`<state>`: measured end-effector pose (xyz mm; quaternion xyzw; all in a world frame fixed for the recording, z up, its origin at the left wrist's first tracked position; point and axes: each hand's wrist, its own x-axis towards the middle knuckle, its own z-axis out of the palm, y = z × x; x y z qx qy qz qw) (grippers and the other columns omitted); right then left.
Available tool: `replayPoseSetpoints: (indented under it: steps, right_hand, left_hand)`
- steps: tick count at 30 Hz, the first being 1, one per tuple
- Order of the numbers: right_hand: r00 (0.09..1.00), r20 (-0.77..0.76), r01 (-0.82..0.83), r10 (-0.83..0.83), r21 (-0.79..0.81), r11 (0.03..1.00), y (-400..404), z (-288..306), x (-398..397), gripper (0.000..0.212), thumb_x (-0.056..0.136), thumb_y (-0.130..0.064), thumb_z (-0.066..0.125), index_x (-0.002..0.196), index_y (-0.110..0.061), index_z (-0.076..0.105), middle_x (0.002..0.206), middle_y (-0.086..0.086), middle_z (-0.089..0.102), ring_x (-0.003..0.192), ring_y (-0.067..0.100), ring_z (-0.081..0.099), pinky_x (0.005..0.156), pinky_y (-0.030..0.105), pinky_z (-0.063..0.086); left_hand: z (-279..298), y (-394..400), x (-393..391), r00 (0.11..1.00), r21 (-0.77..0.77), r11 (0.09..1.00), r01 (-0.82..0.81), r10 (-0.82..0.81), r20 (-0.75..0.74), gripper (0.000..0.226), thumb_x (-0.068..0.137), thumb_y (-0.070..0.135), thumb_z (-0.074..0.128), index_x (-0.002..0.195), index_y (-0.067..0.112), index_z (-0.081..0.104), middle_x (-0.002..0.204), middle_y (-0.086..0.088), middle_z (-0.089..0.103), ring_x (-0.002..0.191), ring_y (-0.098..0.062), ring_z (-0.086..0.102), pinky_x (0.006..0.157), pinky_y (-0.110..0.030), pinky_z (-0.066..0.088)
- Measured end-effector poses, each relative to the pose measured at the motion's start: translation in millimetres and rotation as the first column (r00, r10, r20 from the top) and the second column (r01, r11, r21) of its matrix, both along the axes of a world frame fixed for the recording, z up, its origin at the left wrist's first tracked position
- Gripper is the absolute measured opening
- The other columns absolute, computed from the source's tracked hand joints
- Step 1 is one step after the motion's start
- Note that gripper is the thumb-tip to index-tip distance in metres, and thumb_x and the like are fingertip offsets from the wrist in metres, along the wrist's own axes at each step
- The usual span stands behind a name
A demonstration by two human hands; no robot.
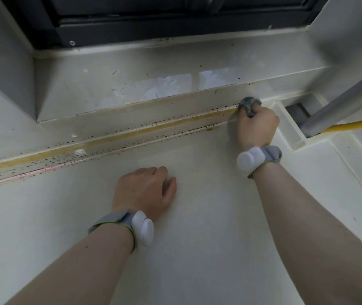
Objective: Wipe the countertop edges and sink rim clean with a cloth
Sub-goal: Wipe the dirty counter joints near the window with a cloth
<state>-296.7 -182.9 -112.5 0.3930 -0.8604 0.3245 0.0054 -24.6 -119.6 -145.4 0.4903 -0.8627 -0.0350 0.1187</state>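
Head view, looking down on a pale cream desk [197,227] that fills the lower half of the frame. Right hand [256,126], at about 2 o'clock from frame centre, has its grip clenched around a small grey cloth [248,105], which protrudes from the top of the fist and is pressed against the stained back edge [131,133] of the desk. This edge is a raised step running from 9 o'clock up toward 2 o'clock, marked by a yellowish band and many dark specks (a faint pink streak shows near its 9 o'clock end). Left hand [146,190], just below centre at 6 o'clock, rests on the desk surface with fingers loosely curled under and the grip grasping nothing. Each wrist carries a grey strap with a white rounded module: left wristband [131,225], right wristband [258,158]. Beyond the step lies a wet, glossy ledge [153,84], and above it, at 12 o'clock, a dark window frame [153,29]. At 3 o'clock a rectangular recess [294,119] in the desk receives a grey metal pipe [347,100] and a yellow hose [356,125], both entering from the right margin.
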Motion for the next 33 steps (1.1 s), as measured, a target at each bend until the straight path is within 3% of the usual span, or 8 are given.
replayPoseSetpoints:
  steps: [3, 6, 13, 20, 24, 28, 30, 33]
  right_hand:
    - [0.97, -0.151, -0.181, 0.188, 0.057, 0.982, 4, 0, 6, 0.028, 0.085, -0.025, 0.055, 0.073, -0.002, 0.065, 0.074, 0.02, 0.062, 0.068, 0.035, 0.054, 0.057, 0.03, 0.03]
    - [0.957, -0.211, -0.19, 0.2, 0.067, 0.98, 1, 5, -18, 0.033, 0.084, -0.035, 0.053, 0.075, -0.006, 0.067, 0.076, 0.019, 0.064, 0.073, 0.039, 0.056, 0.059, 0.037, 0.041]
    - [0.98, -0.003, 0.198, -0.198, 0.027, 0.98, -9, 13, -48, 0.026, 0.083, -0.021, 0.048, 0.085, -0.004, 0.067, 0.09, 0.024, 0.065, 0.089, 0.042, 0.056, 0.064, 0.036, 0.039]
    - [0.923, -0.134, -0.365, 0.36, -0.017, 0.931, 14, -4, 44, 0.019, 0.081, -0.014, 0.053, 0.085, -0.002, 0.068, 0.078, 0.017, 0.061, 0.07, 0.034, 0.055, 0.059, 0.033, 0.04]
    - [0.981, -0.147, -0.115, 0.127, 0.083, 0.99, 5, 9, -20, 0.023, 0.085, -0.019, 0.05, 0.091, -0.011, 0.07, 0.091, 0.02, 0.066, 0.086, 0.039, 0.057, 0.067, 0.035, 0.041]
    - [0.982, 0.079, 0.167, -0.17, 0.05, 0.985, -7, 18, -60, 0.025, 0.084, -0.019, 0.047, 0.088, -0.009, 0.07, 0.083, 0.02, 0.066, 0.087, 0.033, 0.061, 0.071, 0.036, 0.051]
    - [0.986, 0.066, 0.151, -0.155, 0.056, 0.987, -7, 15, -35, 0.026, 0.087, -0.02, 0.047, 0.088, -0.006, 0.069, 0.087, 0.022, 0.066, 0.087, 0.036, 0.06, 0.068, 0.034, 0.044]
    - [0.993, -0.026, -0.11, 0.111, 0.042, 0.993, 10, 1, 22, 0.026, 0.093, -0.02, 0.049, 0.103, -0.003, 0.066, 0.096, 0.022, 0.063, 0.088, 0.037, 0.057, 0.068, 0.035, 0.039]
  left_hand:
    - [-1, 0, 0, 1.0, -0.007, 1.0, 0.0, 0.0, 0.006, 0.035, 0.089, 0.047, 0.044, 0.064, 0.023, 0.041, 0.052, 0.006, 0.042, 0.046, -0.018, 0.035, 0.045, -0.022, 0.029]
    - [0, 0, -1, 1.0, -0.005, 1.0, -0.001, 0.001, -0.005, 0.036, 0.089, 0.048, 0.043, 0.064, 0.023, 0.041, 0.052, 0.006, 0.043, 0.046, -0.019, 0.037, 0.045, -0.023, 0.031]
    - [0, -1, -2, 1.0, -0.049, 0.999, 0.0, 0.0, 0.001, 0.036, 0.089, 0.048, 0.047, 0.065, 0.022, 0.039, 0.053, 0.006, 0.042, 0.047, -0.021, 0.038, 0.047, -0.024, 0.025]
    - [1, 2, -1, 1.0, -0.014, 1.0, -0.014, 0.014, 0.02, 0.037, 0.089, 0.05, 0.045, 0.065, 0.022, 0.038, 0.055, 0.006, 0.038, 0.049, -0.022, 0.042, 0.047, -0.024, 0.029]
    - [2, 0, -2, 1.0, -0.021, 1.0, 0.003, -0.003, 0.011, 0.036, 0.088, 0.049, 0.045, 0.064, 0.022, 0.038, 0.053, 0.004, 0.045, 0.048, -0.023, 0.046, 0.045, -0.024, 0.03]
    - [1, 0, -1, 1.0, -0.03, 1.0, 0.001, -0.001, 0.0, 0.036, 0.089, 0.049, 0.043, 0.065, 0.023, 0.037, 0.053, 0.005, 0.043, 0.048, -0.021, 0.04, 0.046, -0.024, 0.028]
    - [2, 1, 1, 1.0, -0.032, 0.999, -0.004, 0.004, 0.006, 0.036, 0.089, 0.048, 0.044, 0.065, 0.023, 0.037, 0.053, 0.005, 0.042, 0.048, -0.02, 0.036, 0.046, -0.023, 0.028]
    - [2, 2, 1, 1.0, -0.011, 1.0, -0.018, 0.018, 0.018, 0.036, 0.089, 0.048, 0.045, 0.064, 0.023, 0.038, 0.053, 0.005, 0.042, 0.048, -0.02, 0.036, 0.045, -0.023, 0.029]
